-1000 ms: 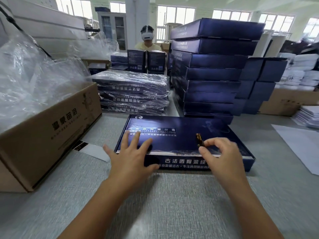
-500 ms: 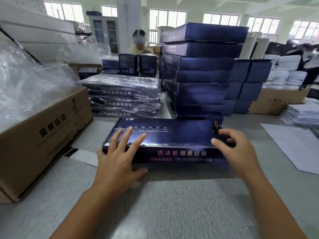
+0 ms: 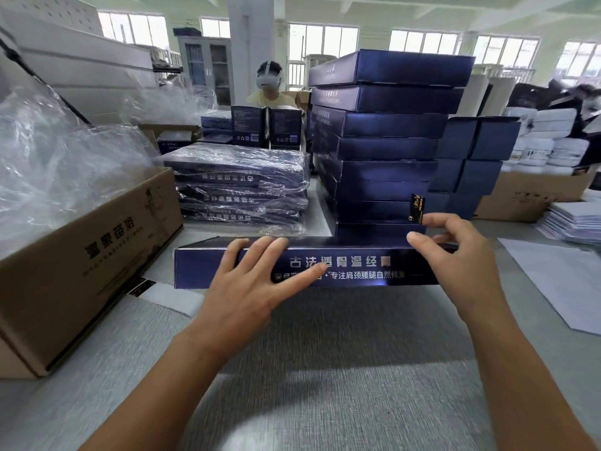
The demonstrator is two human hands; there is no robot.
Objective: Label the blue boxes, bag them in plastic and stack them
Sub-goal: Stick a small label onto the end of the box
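Blue box (image 3: 357,268) raised; left hand (image 3: 247,288) on edge; right hand (image 3: 461,255) pinches label (image 3: 416,208)

**Box** (image 3: 357,266): top face is edge-on and nothing on it is legible. The left hand (image 3: 247,288) covers the start of the lower print line, and the right hand (image 3: 455,255) covers the 3 o'clock end. The underside is hidden, so contact with the tabletop (image 3: 325,369) cannot be told.

**Label** (image 3: 417,208), held at the right fingertips: lower corner is covered and the print is too small to read.

**Stack** (image 3: 383,141) at 12 o'clock: the lowest box is partly behind the held box.

**Frame edges:** the carton (image 3: 81,255) at 9 o'clock and the paper (image 3: 559,288) at 3 o'clock run off the frame. Both forearms are cut off at 6 o'clock, where the tabletop is blurred.
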